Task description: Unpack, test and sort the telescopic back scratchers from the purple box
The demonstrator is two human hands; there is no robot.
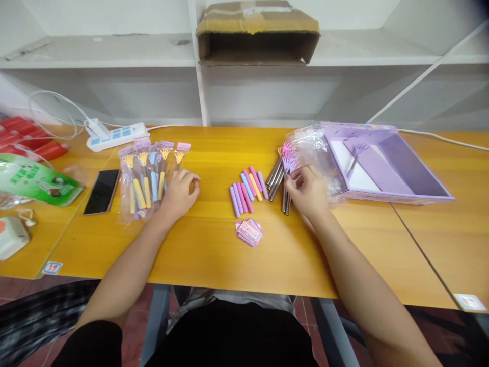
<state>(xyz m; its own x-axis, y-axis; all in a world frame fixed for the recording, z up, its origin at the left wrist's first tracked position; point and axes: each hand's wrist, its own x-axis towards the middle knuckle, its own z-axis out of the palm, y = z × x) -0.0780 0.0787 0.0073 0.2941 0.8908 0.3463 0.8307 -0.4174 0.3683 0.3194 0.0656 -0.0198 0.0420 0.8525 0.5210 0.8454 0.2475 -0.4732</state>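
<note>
One wide wooden worktop [214, 265], below and in front of white shelves [114, 51]. On the worktop, an open purple box [397, 196], with a loose scratcher [359, 148] inside. Up and left of the purple box, on a shelf, a cardboard box [260, 20] with a dark opening at the front. Far left of the purple box, a green packet [42, 181] near some red packets [49, 149]. Less far to the left of the purple box, a white power strip [118, 136] with a plug in it. Also well left of the purple box, bagged scratchers [138, 192], mostly yellow, one blue. Right against the purple box, on its left, crumpled clear bags [311, 142]. Past the bagged scratchers from the purple box, a dark phone [101, 191], lying flat. Near the purple box, on its left, the right hand [311, 191], grip drawn together at a purple claw; cannot tell whether closed on it. Farther left of the purple box, the left hand [179, 196], loosely curled at the nearest bagged scratcher; cannot tell about that grip either. Left of the purple box, beside the right hand, steel-handled scratchers [275, 173] in a bunch. Beyond these from the purple box, short foam tubes [246, 198], pink, purple, blue and yellow. Left of the purple box and nearer the front edge, a small pile of pink cards [250, 233].
</note>
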